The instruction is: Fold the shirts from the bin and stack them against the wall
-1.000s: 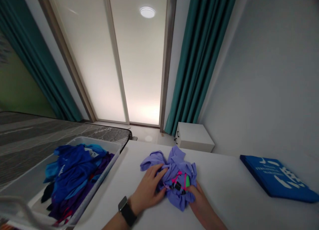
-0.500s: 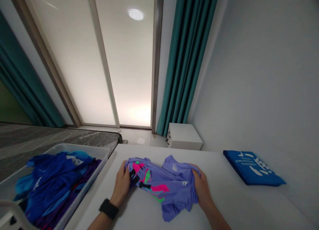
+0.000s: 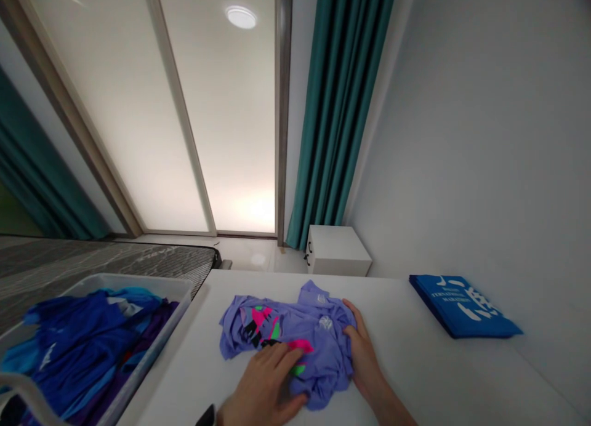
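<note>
A purple T-shirt (image 3: pixel 318 327) with a pink, green and black print lies crumpled on the white table (image 3: pixel 194 352). My left hand (image 3: pixel 265 383) rests on its lower middle, fingers stretched out and thumb apart. Part of the print is hidden beneath those fingers. At the shirt's right edge, my right hand (image 3: pixel 367 358) has its thumb and fingers closed on the fabric. The left end of the shirt lies loose on the table. A black watch (image 3: pixel 206 415) on my left wrist is cut off by the picture's lower border.
Left of the table stands a white plastic bin (image 3: pixel 178 318) heaped with blue and purple clothes (image 3: pixel 87 340). A folded blue garment with white lettering (image 3: pixel 466 306) lies at the table's right, near the wall. A white cabinet (image 3: pixel 339 244) stands beyond the far edge.
My left hand has let go of the shirt's left end and moved right onto its lower middle. The shirt has dropped flatter onto the table. My right hand remains at the right edge.
</note>
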`<act>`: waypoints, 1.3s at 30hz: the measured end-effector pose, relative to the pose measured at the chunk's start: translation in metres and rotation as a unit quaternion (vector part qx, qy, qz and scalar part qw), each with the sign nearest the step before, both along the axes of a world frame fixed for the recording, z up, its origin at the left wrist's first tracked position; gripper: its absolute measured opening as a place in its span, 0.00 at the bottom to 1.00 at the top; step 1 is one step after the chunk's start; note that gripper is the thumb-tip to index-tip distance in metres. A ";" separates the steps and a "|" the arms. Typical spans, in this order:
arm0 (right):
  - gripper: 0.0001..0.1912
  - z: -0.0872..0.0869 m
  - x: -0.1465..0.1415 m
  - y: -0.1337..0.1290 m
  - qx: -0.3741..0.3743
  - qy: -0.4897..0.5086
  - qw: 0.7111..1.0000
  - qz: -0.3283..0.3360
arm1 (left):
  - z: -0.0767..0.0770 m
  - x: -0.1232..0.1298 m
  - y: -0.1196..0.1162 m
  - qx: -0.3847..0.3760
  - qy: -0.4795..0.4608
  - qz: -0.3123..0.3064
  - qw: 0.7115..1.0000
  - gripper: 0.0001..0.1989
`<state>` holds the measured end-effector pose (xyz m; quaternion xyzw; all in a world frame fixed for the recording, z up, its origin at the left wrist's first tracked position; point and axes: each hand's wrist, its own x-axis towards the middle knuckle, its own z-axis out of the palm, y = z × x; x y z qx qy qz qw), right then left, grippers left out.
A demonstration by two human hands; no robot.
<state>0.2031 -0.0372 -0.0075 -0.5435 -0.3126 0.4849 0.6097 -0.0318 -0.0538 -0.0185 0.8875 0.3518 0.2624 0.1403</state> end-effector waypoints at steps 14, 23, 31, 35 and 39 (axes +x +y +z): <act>0.20 -0.014 -0.001 0.000 0.090 -0.316 0.935 0.129 | -0.003 -0.022 0.040 -0.058 -0.074 0.234 0.968 0.16; 0.17 -0.016 -0.035 -0.020 0.132 -0.478 0.843 0.209 | 0.001 -0.006 0.094 -0.080 -0.034 0.104 0.991 0.12; 0.16 -0.016 -0.031 -0.017 0.171 -0.509 0.824 0.178 | 0.005 0.050 0.127 -0.140 -0.040 -0.047 0.988 0.08; 0.17 -0.023 -0.026 -0.013 0.175 -0.498 0.839 0.133 | 0.000 0.068 0.132 -0.137 -0.031 -0.053 0.989 0.08; 0.23 -0.039 -0.013 -0.004 0.145 -0.473 0.864 0.095 | -0.010 0.062 0.141 -0.079 -0.009 0.118 0.990 0.14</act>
